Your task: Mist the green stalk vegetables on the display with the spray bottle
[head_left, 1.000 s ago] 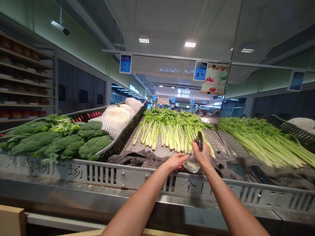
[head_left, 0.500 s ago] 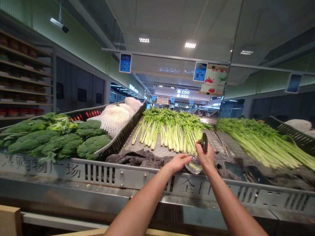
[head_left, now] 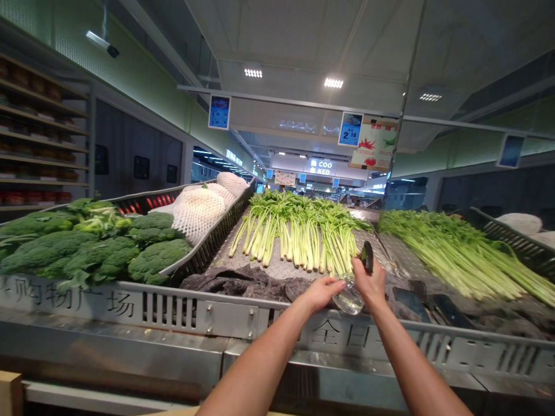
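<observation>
My right hand [head_left: 368, 278] is closed round the upper part of a clear spray bottle [head_left: 349, 299]. Its black head stands up above my fist, and its rounded see-through base shows below. From the other side my left hand [head_left: 323, 292] holds the bottle's body with fingers and thumb; its fingertips are partly hidden. Just beyond both hands, bunches of celery [head_left: 299, 237] lie on a metal display tray, leaves away from me and cut stalk ends toward me. Dark grey cloth [head_left: 243, 283] is bunched along the front, below the stalks.
Broccoli [head_left: 91, 251] is heaped at left, beside pale produce in white foam nets [head_left: 199, 208] and a black crate wall [head_left: 212, 245]. A grey slotted rail [head_left: 169, 312] runs along the front. On the right, a mirror panel [head_left: 459, 254] reflects celery. Price signs [head_left: 350, 128] hang overhead.
The bottle and both hands have shifted slightly right and down in view, while the display has slid a little left. My grip looks much the same.
</observation>
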`<state>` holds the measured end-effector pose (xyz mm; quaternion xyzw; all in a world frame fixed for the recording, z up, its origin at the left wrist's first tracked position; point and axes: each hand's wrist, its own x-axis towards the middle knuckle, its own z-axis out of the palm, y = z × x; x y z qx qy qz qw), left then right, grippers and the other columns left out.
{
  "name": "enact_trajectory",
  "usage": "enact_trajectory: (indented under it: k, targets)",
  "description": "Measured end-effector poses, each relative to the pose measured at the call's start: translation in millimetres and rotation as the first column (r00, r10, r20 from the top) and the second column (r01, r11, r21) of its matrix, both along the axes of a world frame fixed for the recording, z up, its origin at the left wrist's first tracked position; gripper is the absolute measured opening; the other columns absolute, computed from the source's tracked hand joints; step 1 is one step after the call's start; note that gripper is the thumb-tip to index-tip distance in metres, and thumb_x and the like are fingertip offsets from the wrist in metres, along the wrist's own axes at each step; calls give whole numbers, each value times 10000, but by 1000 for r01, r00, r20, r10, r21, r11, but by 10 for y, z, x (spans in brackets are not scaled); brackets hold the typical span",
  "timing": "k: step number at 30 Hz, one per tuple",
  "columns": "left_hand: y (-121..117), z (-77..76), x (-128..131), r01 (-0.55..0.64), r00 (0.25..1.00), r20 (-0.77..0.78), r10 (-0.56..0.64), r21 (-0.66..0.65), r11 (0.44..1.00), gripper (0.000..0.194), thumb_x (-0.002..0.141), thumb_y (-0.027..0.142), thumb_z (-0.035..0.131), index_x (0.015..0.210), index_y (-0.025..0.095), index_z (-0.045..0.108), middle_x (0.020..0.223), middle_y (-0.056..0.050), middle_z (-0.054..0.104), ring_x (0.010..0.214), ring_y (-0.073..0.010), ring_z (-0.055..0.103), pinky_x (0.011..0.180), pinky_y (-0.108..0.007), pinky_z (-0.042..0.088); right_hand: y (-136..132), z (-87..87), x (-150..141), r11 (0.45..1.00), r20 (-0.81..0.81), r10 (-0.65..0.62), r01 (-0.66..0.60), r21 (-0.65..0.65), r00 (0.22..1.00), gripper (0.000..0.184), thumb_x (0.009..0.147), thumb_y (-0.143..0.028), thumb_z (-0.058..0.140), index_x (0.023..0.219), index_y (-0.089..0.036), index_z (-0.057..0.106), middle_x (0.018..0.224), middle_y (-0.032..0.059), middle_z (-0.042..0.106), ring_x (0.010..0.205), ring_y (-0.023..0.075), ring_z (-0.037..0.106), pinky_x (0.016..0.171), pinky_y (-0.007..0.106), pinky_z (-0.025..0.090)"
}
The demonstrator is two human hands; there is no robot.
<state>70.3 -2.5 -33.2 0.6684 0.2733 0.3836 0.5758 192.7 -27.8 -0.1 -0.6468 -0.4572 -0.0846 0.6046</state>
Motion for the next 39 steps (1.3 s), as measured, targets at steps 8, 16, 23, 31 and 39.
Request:
enact_trajectory:
  k: [8, 16, 23, 31, 39]
  targets:
    - [-20, 38, 0, 28, 998, 53, -27, -17, 999, 474, 558, 505, 605, 816, 108, 596, 721, -21, 575, 654, -105, 460, 677, -241, 348, -34, 63, -49, 1000, -13, 18, -18, 17, 1000, 364, 626, -406, 427, 852, -163, 577, 772, 63, 602, 759, 221, 533, 694, 311, 376]
    - [-17, 86, 78, 27, 999, 42, -28, 13, 1000, 464, 543, 518, 606, 759, 108, 604, 709, -31, 583, 659, -118, 478, 676, -240, 350, -46, 107, 39, 999, -19, -53, 53, -4, 998, 392, 637, -413, 404, 856, -142, 584, 733, 82, 600, 730, 230, 533, 678, 316, 376]
    - [-15, 70, 94, 27, 999, 32, -28, 23, 999, 513, 534, 559, 579, 750, 94, 595, 694, -29, 568, 665, -119, 469, 687, -249, 345, -78, 117, 14, 998, 10, -47, 47, -37, 999, 398, 646, -430, 384, 849, -148, 577, 715, 69, 587, 702, 216, 519, 647, 305, 373]
    - [-62, 202, 3, -8, 999, 44, 6, 61, 998, 454, 596, 511, 559, 800, 108, 598, 768, -36, 589, 754, -141, 490, 744, -263, 335, -79, 266, -86, 1000, 8, 4, -4, 23, 1000, 368, 636, -413, 400, 835, -157, 573, 722, 55, 583, 696, 206, 515, 648, 300, 366]
    - [-61, 301, -10, -54, 994, 101, 47, 66, 996, 472, 626, 485, 542, 878, 89, 578, 860, -69, 593, 821, -160, 497, 788, -280, 332, -41, 427, -137, 999, 25, 17, -18, 43, 1000, 347, 635, -419, 403, 809, -166, 565, 707, 43, 579, 692, 200, 512, 651, 292, 364]
